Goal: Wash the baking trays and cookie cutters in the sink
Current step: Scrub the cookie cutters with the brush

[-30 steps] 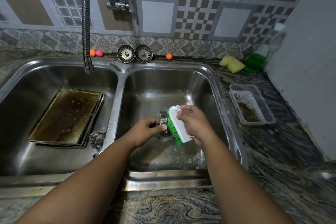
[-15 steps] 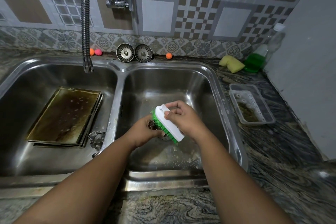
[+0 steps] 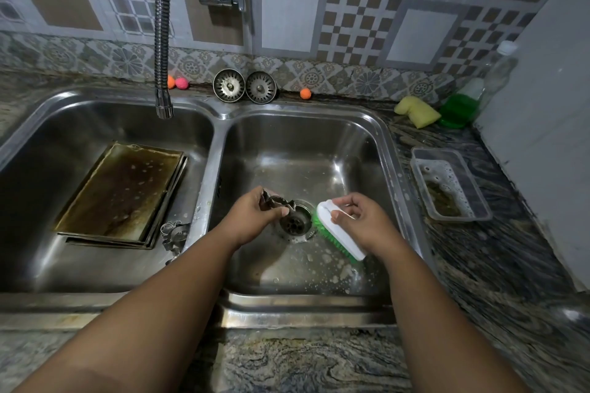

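The left hand [image 3: 252, 218] grasps a metal cookie cutter [image 3: 275, 202] over the drain [image 3: 295, 223] of the right basin [image 3: 303, 150]. Just right of it, the right hand [image 3: 362, 220] grips a white scrubbing brush [image 3: 340, 233] with green bristles, clear of the cutter. Left of the left hand, stained baking trays [image 3: 121, 195] lie stacked in the left basin [image 3: 79, 124], a second cutter [image 3: 175, 234] beside them.
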